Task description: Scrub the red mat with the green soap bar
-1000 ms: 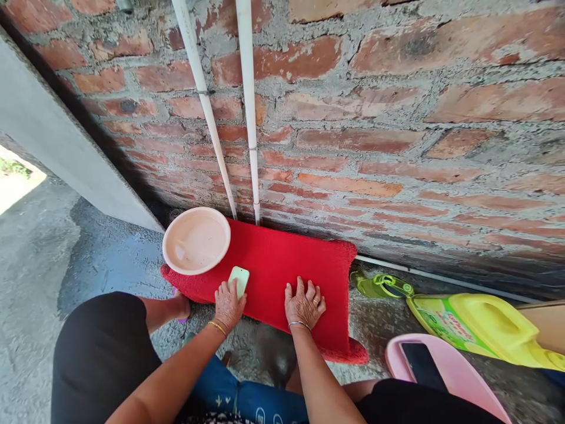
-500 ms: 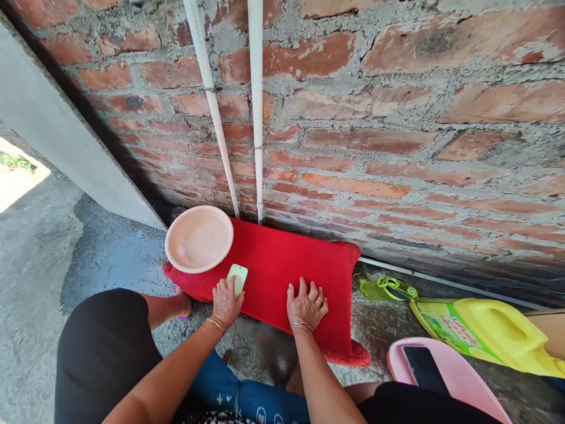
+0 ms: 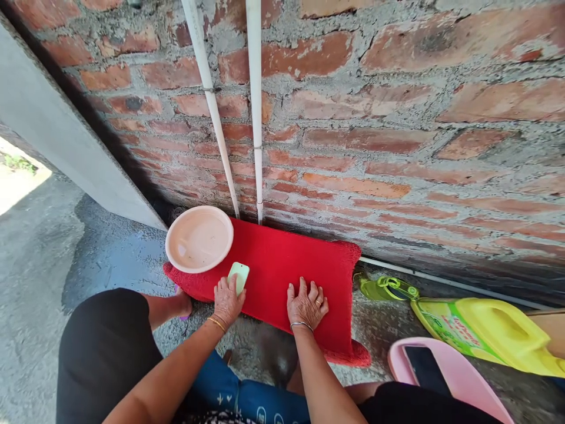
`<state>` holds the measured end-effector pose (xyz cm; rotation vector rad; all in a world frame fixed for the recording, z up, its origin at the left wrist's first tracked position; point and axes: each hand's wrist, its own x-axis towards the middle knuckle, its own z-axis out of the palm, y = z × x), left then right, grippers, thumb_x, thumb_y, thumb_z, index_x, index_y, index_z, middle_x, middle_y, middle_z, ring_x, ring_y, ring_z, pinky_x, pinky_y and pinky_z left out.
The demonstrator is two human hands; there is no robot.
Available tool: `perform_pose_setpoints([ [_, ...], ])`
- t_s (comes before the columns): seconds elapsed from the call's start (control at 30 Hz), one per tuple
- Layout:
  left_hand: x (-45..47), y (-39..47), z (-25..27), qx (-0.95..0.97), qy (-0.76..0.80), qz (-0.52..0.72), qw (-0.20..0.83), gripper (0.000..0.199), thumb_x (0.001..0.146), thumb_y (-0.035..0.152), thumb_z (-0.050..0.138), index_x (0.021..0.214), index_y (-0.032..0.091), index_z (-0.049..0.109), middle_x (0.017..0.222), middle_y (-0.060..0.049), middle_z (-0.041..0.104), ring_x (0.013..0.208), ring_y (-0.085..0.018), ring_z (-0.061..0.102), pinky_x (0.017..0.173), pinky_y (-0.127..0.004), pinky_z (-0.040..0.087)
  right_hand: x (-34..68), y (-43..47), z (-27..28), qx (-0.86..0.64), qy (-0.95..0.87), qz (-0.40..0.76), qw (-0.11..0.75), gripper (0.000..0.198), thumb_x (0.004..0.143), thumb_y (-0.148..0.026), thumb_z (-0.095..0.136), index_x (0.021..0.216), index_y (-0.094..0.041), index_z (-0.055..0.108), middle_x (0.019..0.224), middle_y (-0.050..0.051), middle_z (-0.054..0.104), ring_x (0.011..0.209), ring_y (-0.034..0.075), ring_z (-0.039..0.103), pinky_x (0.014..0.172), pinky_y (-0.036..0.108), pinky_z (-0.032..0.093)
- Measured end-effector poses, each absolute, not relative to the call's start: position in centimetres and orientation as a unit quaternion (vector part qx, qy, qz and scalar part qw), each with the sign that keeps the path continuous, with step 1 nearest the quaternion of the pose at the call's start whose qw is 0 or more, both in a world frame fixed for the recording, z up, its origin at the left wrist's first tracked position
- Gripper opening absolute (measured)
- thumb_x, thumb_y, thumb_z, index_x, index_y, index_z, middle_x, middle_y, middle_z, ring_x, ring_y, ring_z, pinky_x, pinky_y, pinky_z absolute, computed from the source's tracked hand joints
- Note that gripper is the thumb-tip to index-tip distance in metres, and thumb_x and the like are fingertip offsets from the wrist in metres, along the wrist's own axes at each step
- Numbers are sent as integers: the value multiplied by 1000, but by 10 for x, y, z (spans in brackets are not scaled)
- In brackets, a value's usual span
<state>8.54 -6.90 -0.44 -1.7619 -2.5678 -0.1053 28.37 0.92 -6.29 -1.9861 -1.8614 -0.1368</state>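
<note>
A red, plush-edged mat [image 3: 282, 253] lies draped over a low support that it hides. My left hand [image 3: 227, 301] is closed round the lower part of a pale green scrub brush [image 3: 239, 272], pressed against the mat near its front edge. Only the brush's flat back with a small hole near its top shows; any bristles are hidden. Spread flat on the right half of the mat, my right hand [image 3: 306, 305] has its fingers apart and holds nothing. A pale pink basin [image 3: 199, 268] with water in it stands at the mat's left end.
Behind the mat rises a brick wall [image 3: 335, 138] with two white pipes [image 3: 255, 118]. To the right lie a green strapped item [image 3: 386, 290], a yellow detergent jug [image 3: 498, 330], and a pink plastic piece [image 3: 463, 377] carrying a dark phone [image 3: 427, 370]. A grey slab [image 3: 79, 129] leans at left.
My left hand and the brush have shifted very slightly to the right and up. The right hand stays in place on the mat.
</note>
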Motion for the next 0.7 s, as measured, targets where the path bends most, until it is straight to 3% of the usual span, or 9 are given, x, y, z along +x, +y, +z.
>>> perform_pose_setpoints([
  [0.27,147,-101,-36,-697,-716,-40,-25,56,80,45,60,131,23,51,117,-13,54,103,-27,52,90,-46,42,285,10,-64,-708,-670,-65,214,43,89,-45,47,115,-17,67,122,17,58,121,34,45,98,52,31],
  [0.53,98,-64,-5,-576,-817,-41,3,48,85,41,55,127,16,54,103,-11,56,89,-23,54,78,-36,44,284,9,-62,-716,-667,-43,203,44,88,-44,48,117,-17,66,124,17,57,122,34,44,99,52,30],
  [0.7,132,-96,-29,-651,-759,-22,-5,52,82,43,58,128,20,53,110,-12,56,98,-26,53,86,-43,43,284,9,-62,-720,-664,-37,198,42,89,-44,48,117,-19,65,124,16,57,122,34,44,98,53,30],
])
